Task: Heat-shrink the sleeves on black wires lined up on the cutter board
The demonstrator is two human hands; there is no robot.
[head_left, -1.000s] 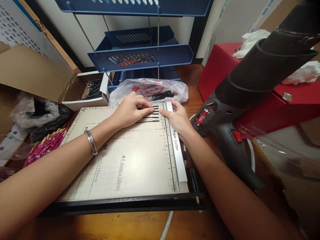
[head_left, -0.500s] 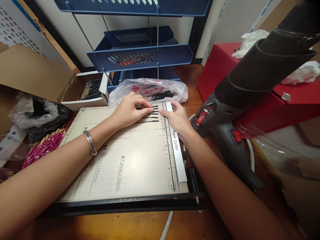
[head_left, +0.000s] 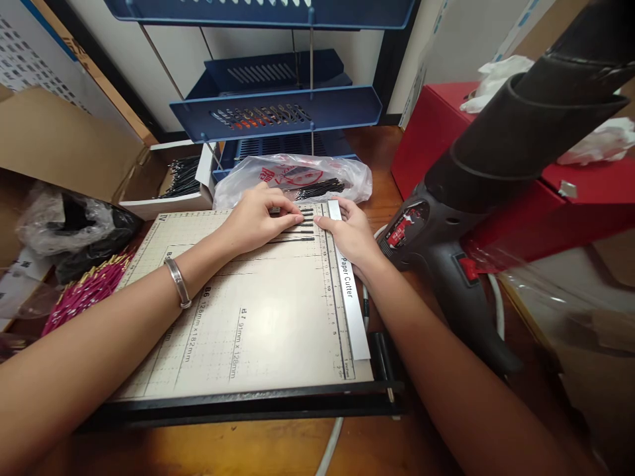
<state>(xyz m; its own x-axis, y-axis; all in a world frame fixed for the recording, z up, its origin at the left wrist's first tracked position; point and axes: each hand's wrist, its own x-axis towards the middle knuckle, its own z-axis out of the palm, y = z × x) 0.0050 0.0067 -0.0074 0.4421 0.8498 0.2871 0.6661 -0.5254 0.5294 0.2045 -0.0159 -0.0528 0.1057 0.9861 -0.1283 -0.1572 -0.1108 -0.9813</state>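
A beige paper cutter board [head_left: 258,317] lies in front of me with a white ruler strip [head_left: 350,297] along its right side. Several thin black tubes [head_left: 300,230] lie in a row near the board's far right corner. My left hand [head_left: 255,221] lies over their left ends, fingers curled and pressing them down. My right hand [head_left: 350,235] rests on the ruler strip, its fingertips touching the tubes' right ends.
A black heat gun [head_left: 476,192] stands at the right before a red box [head_left: 496,172]. A plastic bag [head_left: 292,178] of black tubes, a blue tray rack [head_left: 278,112], a white box [head_left: 173,185] and pink wires [head_left: 86,291] surround the board.
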